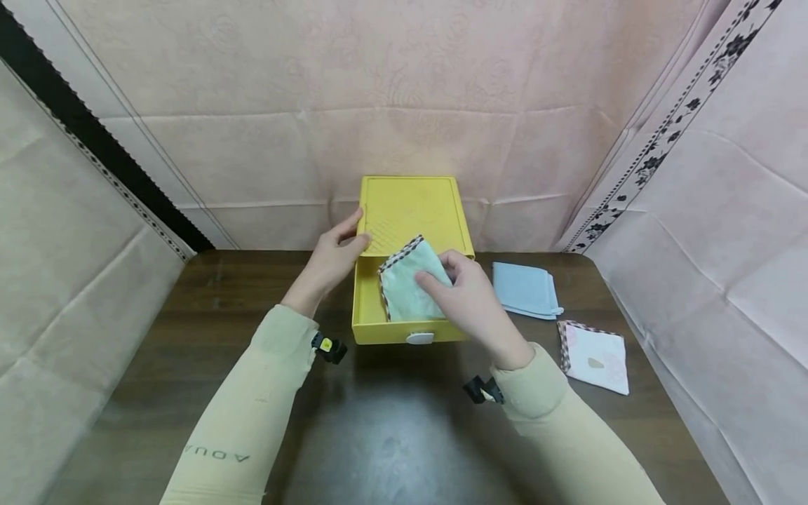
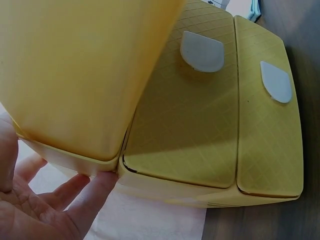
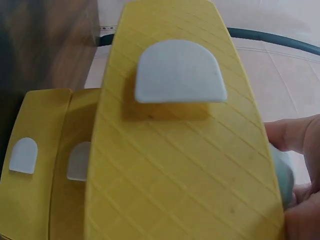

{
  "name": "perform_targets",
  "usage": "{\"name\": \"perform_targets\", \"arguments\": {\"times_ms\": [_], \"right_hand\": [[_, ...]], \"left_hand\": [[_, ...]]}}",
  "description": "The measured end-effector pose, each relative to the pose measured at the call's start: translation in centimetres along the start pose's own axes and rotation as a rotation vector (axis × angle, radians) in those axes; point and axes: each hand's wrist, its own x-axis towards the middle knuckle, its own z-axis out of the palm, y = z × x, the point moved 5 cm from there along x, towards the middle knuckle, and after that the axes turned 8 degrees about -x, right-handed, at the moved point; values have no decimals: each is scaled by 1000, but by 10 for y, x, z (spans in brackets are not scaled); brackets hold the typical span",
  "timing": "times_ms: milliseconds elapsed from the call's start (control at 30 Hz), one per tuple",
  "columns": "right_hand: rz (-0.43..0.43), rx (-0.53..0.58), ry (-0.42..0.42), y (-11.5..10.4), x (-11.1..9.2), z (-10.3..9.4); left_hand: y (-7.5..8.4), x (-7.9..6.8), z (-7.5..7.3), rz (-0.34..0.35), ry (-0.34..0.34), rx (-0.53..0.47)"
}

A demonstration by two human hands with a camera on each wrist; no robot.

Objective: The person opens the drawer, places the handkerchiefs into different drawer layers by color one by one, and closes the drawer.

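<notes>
A yellow box of stacked drawers [image 1: 413, 210] stands at the back of the table, its top drawer [image 1: 369, 301] pulled out toward me. My left hand [image 1: 334, 256] rests against the left side of the box, fingertips along the edge by the drawer in the left wrist view. Between thumb and fingers my right hand [image 1: 470, 294] pinches a folded mint-green cloth [image 1: 413, 284] with a checked border, held over the open drawer. In the right wrist view the drawer front [image 3: 185, 150] with its white handle [image 3: 180, 72] hides most of the cloth.
Right of the box lies a folded blue cloth [image 1: 524, 289]. Nearer the table's right edge is a white folded cloth [image 1: 596, 356] with a checked border. Two lower drawers with white handles [image 2: 202, 51] are closed. Pale fabric hangs [image 1: 404, 84] behind and beside the table.
</notes>
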Motion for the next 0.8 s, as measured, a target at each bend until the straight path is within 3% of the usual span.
{"name": "perform_targets", "arguments": {"times_ms": [167,367,533,800], "right_hand": [[17,-90,13,2,-2,-8],[75,-333,44,4,-4,-22],[68,-478,54,0,-7,-25],[82,-583,39,-2,-6,-17]], "left_hand": [[0,0,1,1,-5,8],[2,-1,0,-2,-5,20],[1,0,1,-1,-10,14],[1,0,1,-15,4,11]]}}
